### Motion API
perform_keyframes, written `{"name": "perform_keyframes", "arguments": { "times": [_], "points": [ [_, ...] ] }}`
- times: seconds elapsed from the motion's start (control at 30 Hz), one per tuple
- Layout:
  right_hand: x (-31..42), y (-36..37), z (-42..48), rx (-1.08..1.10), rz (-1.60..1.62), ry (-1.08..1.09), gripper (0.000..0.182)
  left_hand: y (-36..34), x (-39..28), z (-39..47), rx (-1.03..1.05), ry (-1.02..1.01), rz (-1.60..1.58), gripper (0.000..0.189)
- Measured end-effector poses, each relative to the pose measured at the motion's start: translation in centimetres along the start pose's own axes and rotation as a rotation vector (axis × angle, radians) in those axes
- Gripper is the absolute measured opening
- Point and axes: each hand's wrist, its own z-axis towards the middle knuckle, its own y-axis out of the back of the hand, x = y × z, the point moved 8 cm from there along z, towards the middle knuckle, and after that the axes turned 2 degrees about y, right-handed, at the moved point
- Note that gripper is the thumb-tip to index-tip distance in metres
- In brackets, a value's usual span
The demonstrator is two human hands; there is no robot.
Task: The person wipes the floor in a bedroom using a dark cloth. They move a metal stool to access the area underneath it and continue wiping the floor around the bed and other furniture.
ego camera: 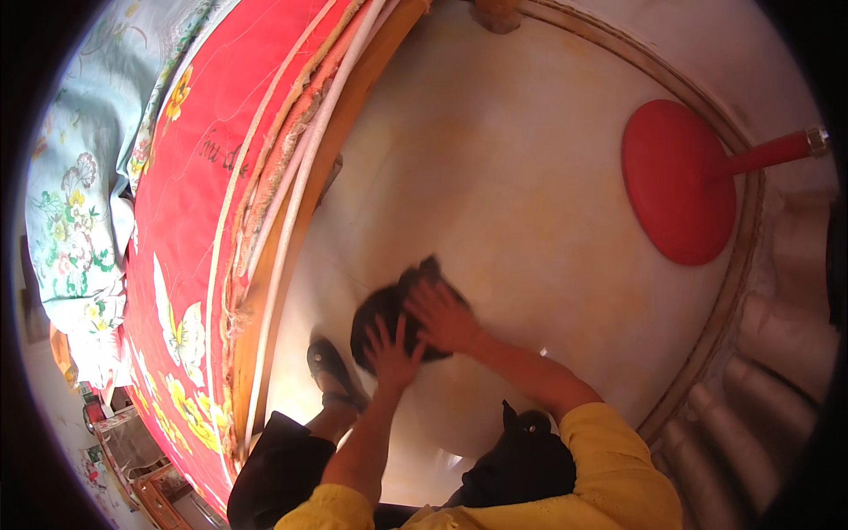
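A black piece of what looks like folded cloth (379,306) lies low over the pale floor in front of me, its outline blurred. My left hand (395,358) rests over its near edge with the fingers spread. Slightly higher and to the right, my right hand (445,319) lies flat across the black cloth, fingers apart and a little blurred. Neither hand visibly grasps it. The undersides of both palms are hidden, as is the cloth beneath them.
Along the left stands a bed with a red floral cover (192,199), a wooden side rail (264,311) and a light blue floral cloth (79,218). A red round stand base (679,185) is at the right by the wall. My shoe (326,368) is near the bed.
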Motion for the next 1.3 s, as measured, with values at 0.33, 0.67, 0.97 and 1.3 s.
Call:
{"name": "perform_keyframes", "arguments": {
  "times": [0.33,0.67,0.97,1.3],
  "points": [
    [-1.2,3.4,-17.4,0.206,-0.01,-0.217,0.076,-4.1,-12.6,-10.3,0.231,-0.34,-0.044,0.08],
    [-12.8,10.7,-12.0,0.315,0.027,-0.845,0.082,3.8,-19.1,15.1,-0.003,-1.083,0.025,0.066],
    [-3.6,-4.3,12.9,-0.026,-0.21,-0.423,0.069,5.7,12.8,20.1,-0.052,-0.061,0.133,0.062],
    [17.3,-10.0,-3.7,0.197,0.046,0.21,0.049,-5.7,22.8,-14.5,0.408,0.34,-0.183,0.079]
  ]
}}
